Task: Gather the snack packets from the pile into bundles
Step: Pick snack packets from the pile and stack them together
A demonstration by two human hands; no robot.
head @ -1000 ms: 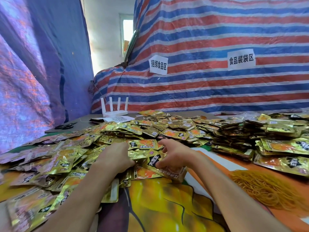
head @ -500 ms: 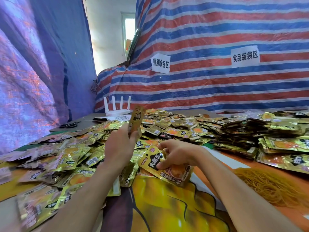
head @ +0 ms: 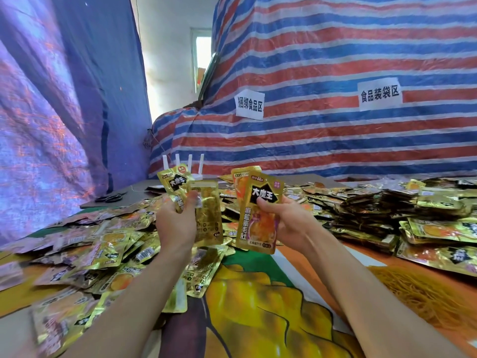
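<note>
A wide pile of gold snack packets covers the table on the left and at the back. My left hand is raised above it and grips two gold packets, one face out, one showing its back. My right hand holds a small upright stack of packets, its front one printed with a black diamond label. Both hands are close together above the pile's near edge. Tied bundles lie stacked on the right.
A heap of yellow rubber bands lies at the right front. A white router and scissors sit at the table's back left. Striped tarpaulin hangs behind; a printed cloth covers the table in front of me.
Both hands have lifted from the pile to chest height. My left hand picked up packets and turned them upright; my right hand raised its stack upright too.
</note>
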